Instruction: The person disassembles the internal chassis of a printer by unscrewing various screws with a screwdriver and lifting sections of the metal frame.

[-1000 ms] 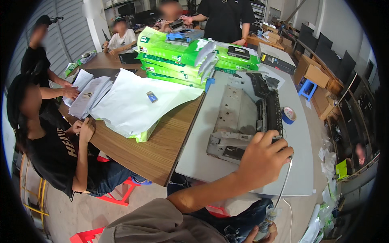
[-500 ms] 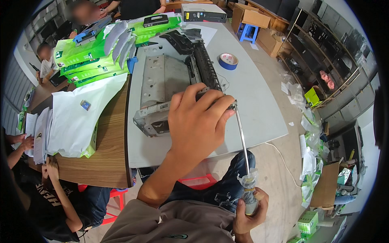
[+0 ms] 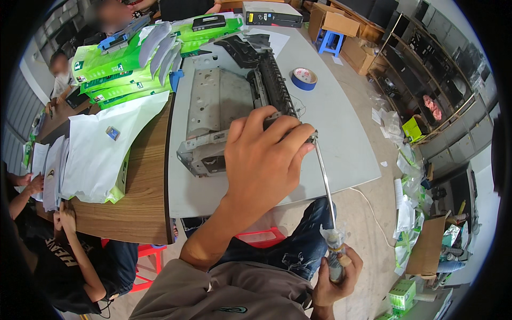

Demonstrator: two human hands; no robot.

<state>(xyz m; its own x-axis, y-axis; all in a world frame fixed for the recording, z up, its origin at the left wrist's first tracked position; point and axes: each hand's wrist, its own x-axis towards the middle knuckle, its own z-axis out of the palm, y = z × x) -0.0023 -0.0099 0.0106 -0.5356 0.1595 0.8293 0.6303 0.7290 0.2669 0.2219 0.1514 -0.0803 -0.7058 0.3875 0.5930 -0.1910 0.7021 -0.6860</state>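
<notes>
A dismantled metal-and-black printer assembly [image 3: 210,98] lies on the pale grey table. My left hand [image 3: 264,157] grips its near right corner, fingers curled over the top. My right hand [image 3: 337,277] is closed round the handle of a long screwdriver [image 3: 324,173], which is wrapped in cloudy plastic. The blade slants up from below the table's front edge to that corner, by my left fingertips; the exact contact point is too small to tell. A roll of blue tape [image 3: 303,79] lies right of the assembly.
Green paper packs [image 3: 109,72] and white sheets [image 3: 98,144] cover the wooden table at left, where several people sit or stand [image 3: 80,250]. A computer case [image 3: 272,16] is at the back. Right are cardboard boxes [image 3: 333,21], a blue stool [image 3: 329,42], a metal rack [image 3: 413,74] and scattered packaging.
The view has swung rightward since a second ago. My left hand has curled further over the assembly's corner; in the last half second both hands stay almost as they were, shifted slightly right.
</notes>
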